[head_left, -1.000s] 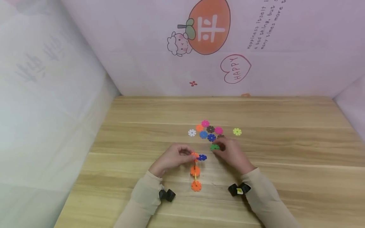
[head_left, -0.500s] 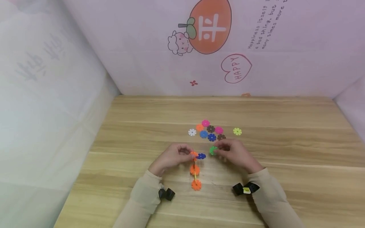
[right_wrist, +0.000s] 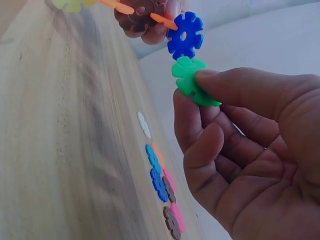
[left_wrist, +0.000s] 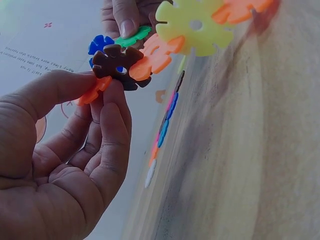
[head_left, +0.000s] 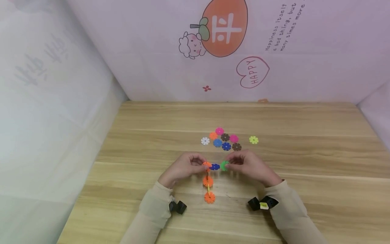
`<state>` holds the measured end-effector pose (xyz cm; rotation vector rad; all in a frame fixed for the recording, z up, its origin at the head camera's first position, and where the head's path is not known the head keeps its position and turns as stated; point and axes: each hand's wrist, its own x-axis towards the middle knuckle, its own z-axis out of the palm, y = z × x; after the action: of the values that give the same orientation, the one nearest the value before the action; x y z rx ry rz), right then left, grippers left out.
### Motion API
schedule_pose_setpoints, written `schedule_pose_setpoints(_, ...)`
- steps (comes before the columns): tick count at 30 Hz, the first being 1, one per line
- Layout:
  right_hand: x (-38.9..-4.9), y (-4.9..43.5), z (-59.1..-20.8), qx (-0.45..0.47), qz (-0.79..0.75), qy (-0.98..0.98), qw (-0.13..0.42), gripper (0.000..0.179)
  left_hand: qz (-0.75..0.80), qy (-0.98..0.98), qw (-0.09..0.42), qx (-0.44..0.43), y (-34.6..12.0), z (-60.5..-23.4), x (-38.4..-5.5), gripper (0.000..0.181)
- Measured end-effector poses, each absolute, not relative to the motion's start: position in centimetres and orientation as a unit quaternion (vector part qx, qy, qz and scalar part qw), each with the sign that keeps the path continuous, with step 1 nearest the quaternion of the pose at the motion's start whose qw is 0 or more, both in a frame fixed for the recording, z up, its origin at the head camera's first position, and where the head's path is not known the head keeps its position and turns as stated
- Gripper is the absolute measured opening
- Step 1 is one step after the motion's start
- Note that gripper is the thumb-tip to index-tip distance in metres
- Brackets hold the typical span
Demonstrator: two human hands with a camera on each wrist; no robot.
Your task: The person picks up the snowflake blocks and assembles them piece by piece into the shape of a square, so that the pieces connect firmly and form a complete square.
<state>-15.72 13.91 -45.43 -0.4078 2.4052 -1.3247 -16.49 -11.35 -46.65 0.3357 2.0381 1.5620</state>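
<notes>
My left hand pinches the orange notched disc at the upper end of a chain of plastic snowflake discs. A brown disc, another orange disc, a yellow disc and a last orange disc follow down the chain toward the body. From the pinched disc a dark blue disc sticks out to the right. My right hand pinches a green disc between thumb and forefinger, its edge right at the blue disc's edge.
Beyond the hands several loose discs lie flat on the wooden table, among them a white disc, a light blue disc and a brown disc. A yellow-green disc lies apart to the right. A printed cloth hangs behind the table.
My right hand has brought the green disc left and toward the body, from near the loose discs up to the blue disc. The left hand has stayed almost still with the chain.
</notes>
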Motion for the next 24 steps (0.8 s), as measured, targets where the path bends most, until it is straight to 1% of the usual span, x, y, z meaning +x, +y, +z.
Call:
schedule_pose_setpoints(6, -15.7, 13.71, -45.17, -0.15, -0.472, 0.849, 0.182, 0.009, 0.575, 0.762, 0.273, 0.122, -11.36, -46.56, -16.54, 0.016)
schedule_pose_setpoints(18, -15.67, 13.34, -44.94, -0.16, -0.469, 0.851, 0.175, 0.011, 0.58, 0.758, 0.271, 0.122, -11.22, -46.48, -16.53, 0.02)
schedule_pose_setpoints(24, -15.69, 13.2, -45.16, -0.158, -0.475, 0.849, 0.17, 0.011, 0.592, 0.752, 0.266, 0.116, -11.02, -46.79, -16.55, 0.017)
